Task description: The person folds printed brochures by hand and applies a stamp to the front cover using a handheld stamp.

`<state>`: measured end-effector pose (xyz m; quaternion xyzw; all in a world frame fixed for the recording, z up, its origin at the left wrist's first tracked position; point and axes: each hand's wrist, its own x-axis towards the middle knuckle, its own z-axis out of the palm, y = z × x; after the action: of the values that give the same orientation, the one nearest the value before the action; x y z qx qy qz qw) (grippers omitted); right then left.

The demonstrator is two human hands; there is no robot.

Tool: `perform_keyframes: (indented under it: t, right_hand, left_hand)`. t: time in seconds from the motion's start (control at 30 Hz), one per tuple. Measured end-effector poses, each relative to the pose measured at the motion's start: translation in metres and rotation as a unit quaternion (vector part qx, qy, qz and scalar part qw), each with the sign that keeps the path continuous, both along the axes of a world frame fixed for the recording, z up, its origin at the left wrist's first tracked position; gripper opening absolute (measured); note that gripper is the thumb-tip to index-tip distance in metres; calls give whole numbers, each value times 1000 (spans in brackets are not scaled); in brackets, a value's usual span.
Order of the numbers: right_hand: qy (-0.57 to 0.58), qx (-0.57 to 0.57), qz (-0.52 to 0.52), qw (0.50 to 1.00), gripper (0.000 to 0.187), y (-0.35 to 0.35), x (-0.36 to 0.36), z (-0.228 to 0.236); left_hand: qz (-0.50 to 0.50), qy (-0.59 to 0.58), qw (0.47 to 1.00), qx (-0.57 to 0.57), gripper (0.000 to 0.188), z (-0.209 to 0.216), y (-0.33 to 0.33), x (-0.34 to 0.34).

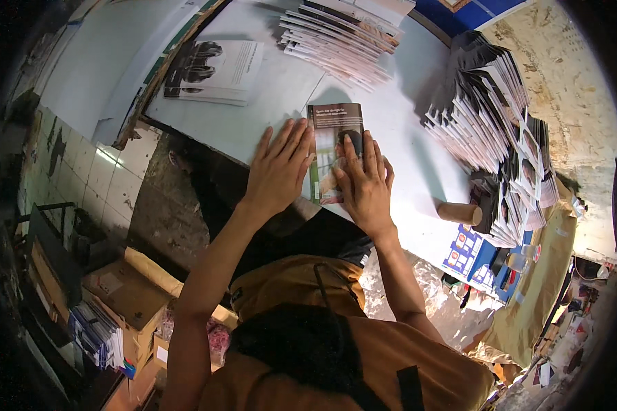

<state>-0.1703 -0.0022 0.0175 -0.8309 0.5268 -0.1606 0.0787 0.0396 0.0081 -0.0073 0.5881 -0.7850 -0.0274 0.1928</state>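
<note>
A narrow folded leaflet with a dark top band and a photo lies on the white table near its front edge. My left hand rests with outstretched fingers along the leaflet's left edge. Over the leaflet's right side lies my right hand, its fingers stretched out flat and covering part of the photo. Neither hand grips anything. Part of the leaflet's lower right is hidden under my right hand.
A fanned leaflet stack lies at the far side; taller piles line the right. A flat booklet lies far left. A wooden cylinder sits near the right edge. Cardboard boxes stand below left.
</note>
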Motion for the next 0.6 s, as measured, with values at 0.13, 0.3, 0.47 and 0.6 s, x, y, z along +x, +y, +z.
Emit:
perform_keyframes:
  t: [0.13, 0.3, 0.47, 0.6]
  right_hand:
    - [26, -1, -12, 1000, 59, 2, 3, -3]
    - [42, -14, -18, 999, 59, 2, 7, -3]
    - [46, -25, -25, 998, 58, 3, 10, -3]
    - [44, -17, -31, 998, 57, 3, 12, -4]
  left_hand:
    - [-15, 14, 1000, 5, 57, 5, 4, 1]
    - [-25, 4, 1000, 9, 60, 7, 4, 2]
    - [-28, 3, 1000, 9, 61, 7, 4, 1]
    - [-29, -8, 999, 14, 61, 7, 4, 2]
